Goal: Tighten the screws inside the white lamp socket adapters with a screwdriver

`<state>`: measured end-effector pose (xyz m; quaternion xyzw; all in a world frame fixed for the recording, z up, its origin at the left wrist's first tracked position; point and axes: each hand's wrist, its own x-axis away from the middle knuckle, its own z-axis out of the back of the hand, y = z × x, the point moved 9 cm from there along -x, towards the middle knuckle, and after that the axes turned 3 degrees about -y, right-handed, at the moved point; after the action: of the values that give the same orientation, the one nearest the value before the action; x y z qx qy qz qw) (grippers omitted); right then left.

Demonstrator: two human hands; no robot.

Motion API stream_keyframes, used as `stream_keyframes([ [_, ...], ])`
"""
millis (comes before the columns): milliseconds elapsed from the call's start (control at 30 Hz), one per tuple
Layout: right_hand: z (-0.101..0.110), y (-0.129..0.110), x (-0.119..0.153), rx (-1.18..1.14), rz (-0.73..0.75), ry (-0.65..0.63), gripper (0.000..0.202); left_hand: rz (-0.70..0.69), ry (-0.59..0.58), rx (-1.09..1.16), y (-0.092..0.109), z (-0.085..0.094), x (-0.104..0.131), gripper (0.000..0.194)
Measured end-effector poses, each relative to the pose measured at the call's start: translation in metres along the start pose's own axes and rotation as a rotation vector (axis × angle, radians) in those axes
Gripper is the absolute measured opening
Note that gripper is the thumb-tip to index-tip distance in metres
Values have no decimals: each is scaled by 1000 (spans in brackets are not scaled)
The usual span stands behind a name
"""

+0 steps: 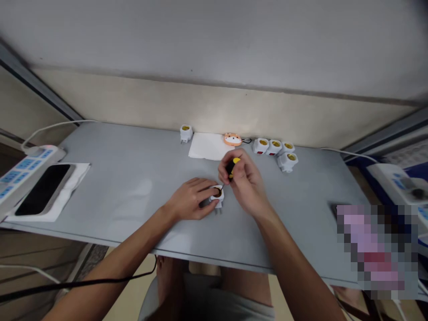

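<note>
Nearest, the person's bare legs [170, 281] show below the edge of the grey table [140, 165], and a black cable [100, 283] runs across the lower left, close to the left forearm. At the right end of the table, a pixelated patch [371, 254] hides what lies there. Near the middle of the tabletop, the left hand [194, 199] grasps the white socket [218, 203], thumb low on its body and index finger at its rim, steadying it on the table with the two metal prongs pointing toward the person. Just to its right, the right hand [246, 183] is raised with its fingers curled around the black-and-yellow handle of a screwdriver [230, 167], whose thin shaft slants down to the socket's round opening; whether the tip touches anything inside is too small to tell. At the left end, a dark-screened phone [43, 189] lies on white paper [78, 173], beside a white power strip [51, 154]. Farther back, a white sheet [203, 146] lies flat, with an orange-and-white animal-face case [232, 139] at its right edge. A single socket [186, 133] stands just left of the sheet, and four more sockets [261, 146] cluster to the right, two showing red patches. Behind everything rises a pale wall [214, 104].
</note>
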<state>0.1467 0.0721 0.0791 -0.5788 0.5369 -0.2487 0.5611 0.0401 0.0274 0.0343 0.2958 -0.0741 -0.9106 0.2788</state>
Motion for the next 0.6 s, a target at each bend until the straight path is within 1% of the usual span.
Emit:
stream_keyframes([
  [67,1,1,0,-3,-12,-9,35,2,-1,8,0,0,0,12],
  [200,3,-6,2,15,30,-20,21,0,15,4,0,1,0,12],
  [233,3,-7,2,11,35,-17,22,-3,20,3,1,2,0,11],
  [333,5,-10,2,4,43,11,33,-11,27,10,1,2,1,12],
  [467,9,-6,1,64,50,52,46,8,-9,12,-2,-2,2,12],
  [533,10,-4,2,101,57,73,43,16,-18,8,-3,-3,3,11],
  [600,6,-2,3,81,54,49,39,9,-13,6,-1,-1,2,11],
])
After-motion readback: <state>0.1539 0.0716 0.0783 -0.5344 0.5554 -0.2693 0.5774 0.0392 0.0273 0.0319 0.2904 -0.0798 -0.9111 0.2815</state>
